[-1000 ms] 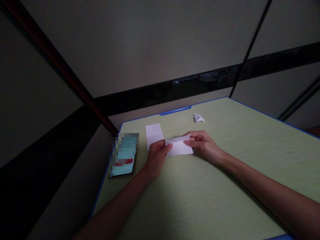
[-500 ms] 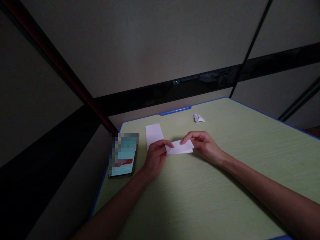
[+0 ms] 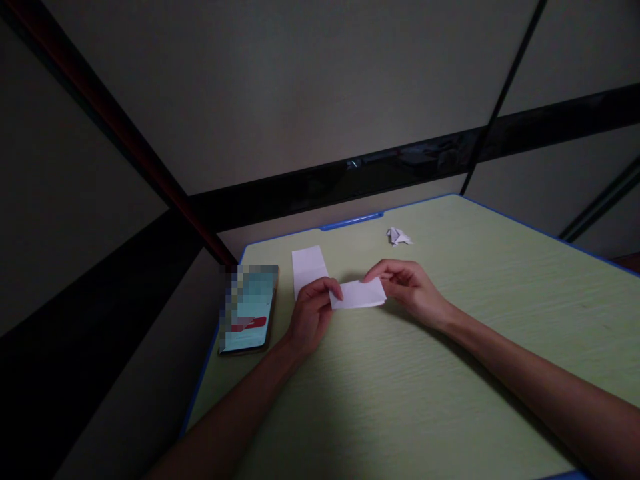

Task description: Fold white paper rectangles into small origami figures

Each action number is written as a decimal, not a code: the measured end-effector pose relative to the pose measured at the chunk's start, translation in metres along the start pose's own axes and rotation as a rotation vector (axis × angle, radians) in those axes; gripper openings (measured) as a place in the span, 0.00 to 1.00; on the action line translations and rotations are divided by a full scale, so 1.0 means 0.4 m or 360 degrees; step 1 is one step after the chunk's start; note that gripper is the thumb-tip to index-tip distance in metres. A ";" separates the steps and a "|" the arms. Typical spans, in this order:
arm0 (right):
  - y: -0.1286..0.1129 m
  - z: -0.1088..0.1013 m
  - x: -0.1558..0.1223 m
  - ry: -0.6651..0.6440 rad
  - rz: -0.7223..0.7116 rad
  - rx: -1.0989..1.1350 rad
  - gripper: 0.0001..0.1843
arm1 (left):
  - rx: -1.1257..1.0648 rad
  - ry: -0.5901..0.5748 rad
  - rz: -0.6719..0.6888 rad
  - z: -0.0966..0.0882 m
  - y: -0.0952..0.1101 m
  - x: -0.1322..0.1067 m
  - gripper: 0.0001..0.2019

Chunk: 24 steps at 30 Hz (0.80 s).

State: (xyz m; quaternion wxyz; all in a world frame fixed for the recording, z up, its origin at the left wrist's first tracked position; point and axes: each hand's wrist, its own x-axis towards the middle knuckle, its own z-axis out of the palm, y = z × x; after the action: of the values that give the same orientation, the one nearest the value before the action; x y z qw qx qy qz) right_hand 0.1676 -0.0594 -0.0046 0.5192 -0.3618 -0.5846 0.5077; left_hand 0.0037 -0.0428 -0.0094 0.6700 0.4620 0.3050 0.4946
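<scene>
A folded piece of white paper (image 3: 357, 294) is held between my two hands above the table, its layers slightly apart at the lower right corner. My left hand (image 3: 313, 310) pinches its left end, thumb lying on the upper face. At the right end, my right hand (image 3: 411, 288) grips the paper by its far edge, with the index finger at that edge and other fingers partly hidden behind it. Another white paper sheet (image 3: 309, 263) lies flat just beyond my left hand, which covers its near part.
A phone (image 3: 250, 310) with its screen lit lies at the table's left edge. Toward the back sits a small folded paper figure (image 3: 398, 236). The light green table (image 3: 425, 400) has a blue rim and stands against a panelled wall (image 3: 320, 100).
My right index finger has drawn back from the paper's face toward its far edge. The left thumb has slid slightly left. Both hands still hold the folded paper.
</scene>
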 end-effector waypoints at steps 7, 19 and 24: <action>0.005 -0.005 0.001 0.0038 -0.0056 -0.0078 0.06 | 0.0002 -0.0047 0.0028 0.005 0.005 -0.003 0.05; -0.004 -0.002 -0.002 0.0015 -0.0181 -0.0273 0.07 | 0.0073 -0.0068 0.0057 0.003 0.008 -0.004 0.05; -0.006 -0.004 -0.003 -0.0002 -0.0231 -0.0341 0.07 | 0.0057 -0.0090 0.0123 0.003 0.008 -0.006 0.06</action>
State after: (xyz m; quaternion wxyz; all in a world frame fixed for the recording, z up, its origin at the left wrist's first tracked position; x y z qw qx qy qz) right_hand 0.1698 -0.0608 -0.0026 0.5126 -0.3716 -0.6604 0.4038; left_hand 0.0029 -0.0451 -0.0061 0.6503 0.4992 0.2769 0.5012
